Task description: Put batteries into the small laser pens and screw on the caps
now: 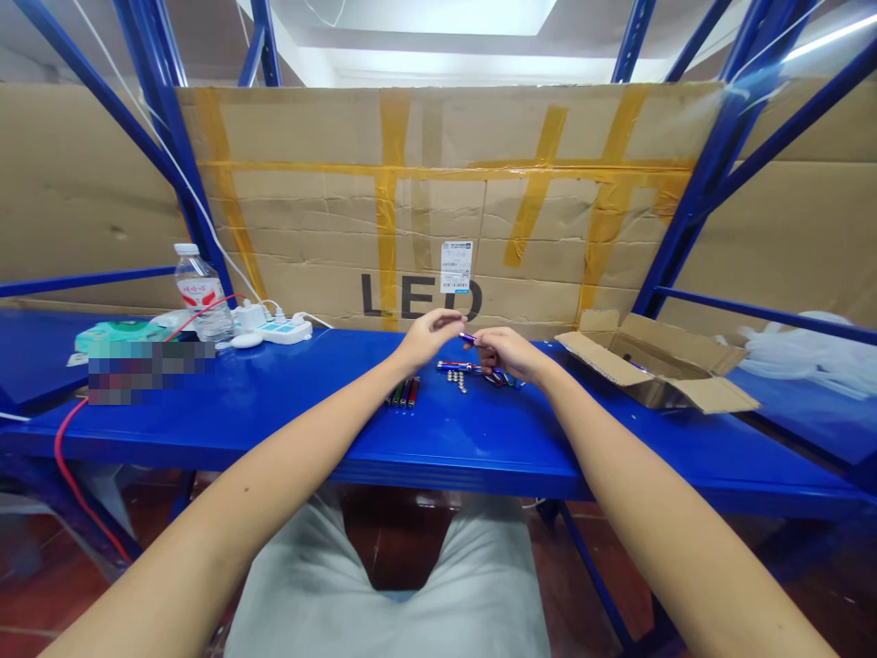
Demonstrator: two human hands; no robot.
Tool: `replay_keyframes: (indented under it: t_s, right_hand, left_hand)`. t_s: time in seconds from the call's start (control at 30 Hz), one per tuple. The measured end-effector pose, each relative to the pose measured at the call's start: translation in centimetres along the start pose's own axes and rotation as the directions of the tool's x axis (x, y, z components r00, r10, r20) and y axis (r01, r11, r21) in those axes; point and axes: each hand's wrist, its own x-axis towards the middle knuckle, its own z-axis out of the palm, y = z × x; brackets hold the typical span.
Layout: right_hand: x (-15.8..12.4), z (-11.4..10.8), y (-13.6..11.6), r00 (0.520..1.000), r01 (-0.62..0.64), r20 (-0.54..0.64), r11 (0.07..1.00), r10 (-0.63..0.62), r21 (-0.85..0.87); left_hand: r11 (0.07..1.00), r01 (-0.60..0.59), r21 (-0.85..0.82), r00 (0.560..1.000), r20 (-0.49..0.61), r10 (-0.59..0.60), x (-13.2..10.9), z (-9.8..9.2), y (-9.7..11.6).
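My right hand [511, 352] pinches a slim purple metal tube [468, 338], its end pointing left. Close to that end is my left hand [430, 338], fingers bent together toward the tube; whatever they hold is hidden. Below the hands, several small silver button cells [456, 376] lie in short rows on the blue table [438, 443]. A longer blue-and-red metal tube [452, 366] rests just behind the cells. Under my right hand is a loose group of coloured metal tubes [503, 378], partly covered. By my left wrist, several green, dark and red tubes [404, 393] lie side by side.
An open cardboard box [658, 361] stands on the right. Toward the back left are a plastic bottle [202, 292], a white power strip [284, 329] and a green packet [120, 335]. A red cable [65, 448] hangs over the left edge. Large cardboard [308, 219] stands behind the table.
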Motion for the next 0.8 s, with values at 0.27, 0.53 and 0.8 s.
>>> replay_keyframes:
  t_s: [0.27, 0.53, 0.8]
  right_hand:
    - [0.6, -0.8, 0.5, 0.992, 0.013, -0.121, 0.980, -0.037, -0.199]
    - [0.4, -0.5, 0.6, 0.996, 0.036, -0.067, 0.969, -0.054, -0.245]
    - [0.2, -0.3, 0.3, 0.994, 0.088, -0.040, 0.955, -0.104, -0.283]
  left_hand:
    - [0.865, 0.257, -0.431, 0.962, 0.031, -0.270, 0.4, -2.2, 0.0]
    - [0.865, 0.274, -0.421, 0.957, 0.032, -0.288, 0.5, -2.2, -0.1]
    - [0.871, 0.265, -0.414, 0.962, 0.053, -0.268, 0.4, -2.2, -0.2]
